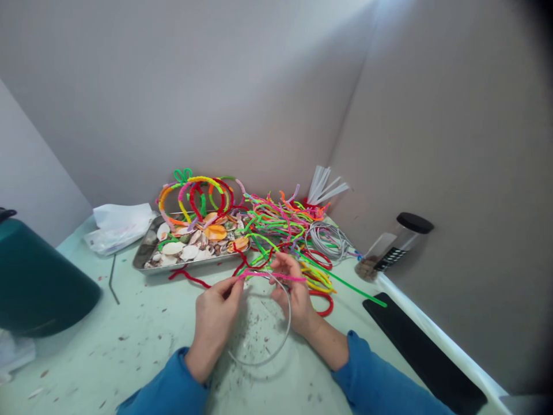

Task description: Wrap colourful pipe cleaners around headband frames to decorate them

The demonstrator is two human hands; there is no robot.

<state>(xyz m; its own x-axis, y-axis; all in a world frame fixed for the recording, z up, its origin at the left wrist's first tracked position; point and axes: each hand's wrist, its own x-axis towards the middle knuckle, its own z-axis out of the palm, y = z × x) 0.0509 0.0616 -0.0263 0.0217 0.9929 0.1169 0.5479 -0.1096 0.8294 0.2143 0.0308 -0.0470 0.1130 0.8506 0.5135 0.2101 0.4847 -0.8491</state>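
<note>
Before me, a pink pipe cleaner (pixel 285 278) stretches between my hands, beside the end of a thin grey wire hoop (pixel 288 324). My left hand (pixel 212 317) pinches the pink pipe cleaner between thumb and forefinger. Curled fingers of my right hand (pixel 297 297) hold the grey wire hoop, and the loose end of the pink pipe cleaner crosses them. The hoop hangs open in a curve down over the table. Whether the pink strand is wound on the wire is too small to tell.
Behind my hands stand a metal tray (pixel 203 266) of seashells, finished colourful hoops (pixel 207 180) and a heap of pipe cleaners (pixel 280 216). Right lie coiled grey wire (pixel 330 242), red-handled scissors (pixel 325 304), a clear jar (pixel 393 245) and a black strip (pixel 419 346). A green bottle (pixel 43 282) stands left.
</note>
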